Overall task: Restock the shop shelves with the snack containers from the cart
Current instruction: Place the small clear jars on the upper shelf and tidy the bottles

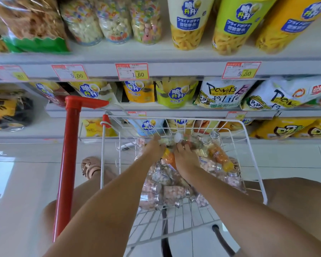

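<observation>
Two bare arms reach down from the bottom of the picture into a white wire cart [182,217] in the middle. The cart has a red handle [67,154] that stands up on the left side.

The cart holds a pile of snack jars [167,191]. They are clear, with silver lids, and most have pink and white bits inside. An orange jar [219,156] lies on its side near the right wall of the cart.

The left hand [155,148] is at the far end of the pile, with its palm down. Its fingers go down among the jars and are blurry, so I cannot tell if it grips one. The right hand [186,158] is just beside it, a bit lower in the picture. It lies on top of the jars with its fingers pointing away. I cannot tell if it holds a jar or only touches them.

Behind the cart are the shelves [183,69], across the top half of the picture. Tall yellow bags [237,25] stand on the top shelf at the upper right. More clear jars with coloured snacks [115,19] stand at the upper middle. White price tags [132,71] with red edges hang on the shelf edge. Big white bags [222,93] sit on the next shelf down, at the right.

A foot in a tan sandal [91,167] stands on the pale tile floor [26,182], left of the cart.
</observation>
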A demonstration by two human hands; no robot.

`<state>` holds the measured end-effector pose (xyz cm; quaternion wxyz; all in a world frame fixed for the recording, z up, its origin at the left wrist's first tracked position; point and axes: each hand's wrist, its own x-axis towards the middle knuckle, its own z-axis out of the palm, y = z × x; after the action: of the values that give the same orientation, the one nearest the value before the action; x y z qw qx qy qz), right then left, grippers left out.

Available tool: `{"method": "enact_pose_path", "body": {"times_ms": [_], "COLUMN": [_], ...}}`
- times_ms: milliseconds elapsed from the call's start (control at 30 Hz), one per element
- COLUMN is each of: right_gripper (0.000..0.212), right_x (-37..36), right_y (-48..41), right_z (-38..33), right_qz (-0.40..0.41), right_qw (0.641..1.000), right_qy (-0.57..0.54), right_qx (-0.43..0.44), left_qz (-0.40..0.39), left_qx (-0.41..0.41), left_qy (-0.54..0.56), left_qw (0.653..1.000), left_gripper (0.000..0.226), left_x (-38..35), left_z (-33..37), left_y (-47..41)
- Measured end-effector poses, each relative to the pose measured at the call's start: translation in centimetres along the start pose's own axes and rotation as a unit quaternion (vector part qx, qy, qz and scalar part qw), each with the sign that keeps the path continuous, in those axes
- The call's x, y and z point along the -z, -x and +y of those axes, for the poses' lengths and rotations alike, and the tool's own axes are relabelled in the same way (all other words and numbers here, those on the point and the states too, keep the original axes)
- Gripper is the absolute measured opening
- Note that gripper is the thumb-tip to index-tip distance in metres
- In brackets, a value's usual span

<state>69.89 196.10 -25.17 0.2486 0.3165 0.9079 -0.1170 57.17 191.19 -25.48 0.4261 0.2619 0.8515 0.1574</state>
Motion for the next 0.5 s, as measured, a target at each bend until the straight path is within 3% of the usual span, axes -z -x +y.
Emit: {"method": "enact_pose_path", "body": {"times_ms": [100, 167, 300, 400, 500], "right_gripper": [0.076, 0.069, 0.067, 0.056, 0.037], "right_x": [0.3, 0.2, -0.1, 0.0, 1.6], "right_y": [-0.8, -0.8, -0.3, 0.7, 2.6], "right_z": [0.2, 0.5, 1.7, 2.9, 4.5], "right_qz": [-0.042, -0.054, -0.047, -0.065, -0.08], "right_qw": [0.999, 0.998, 0.995, 0.976, 0.938], "right_qy": [0.002, -0.019, -0.083, -0.208, -0.334], "right_qx": [-0.005, -0.013, -0.029, -0.008, -0.035], "left_qz": [-0.002, -0.019, -0.034, -0.049, -0.06], "left_qx": [0.05, 0.079, 0.112, 0.114, 0.08], "left_qy": [0.071, 0.128, 0.152, 0.132, 0.084], "left_qw": [0.996, 0.988, 0.981, 0.984, 0.991], "left_gripper": [0.035, 0.035, 0.063, 0.072, 0.049], "left_x": [-0.6, -0.8, -1.6, -1.9, -1.7], "left_z": [-0.1, 0.1, 0.5, 0.2, -0.2], "left_y": [-0.8, -1.2, -2.1, -1.7, -0.6]}}
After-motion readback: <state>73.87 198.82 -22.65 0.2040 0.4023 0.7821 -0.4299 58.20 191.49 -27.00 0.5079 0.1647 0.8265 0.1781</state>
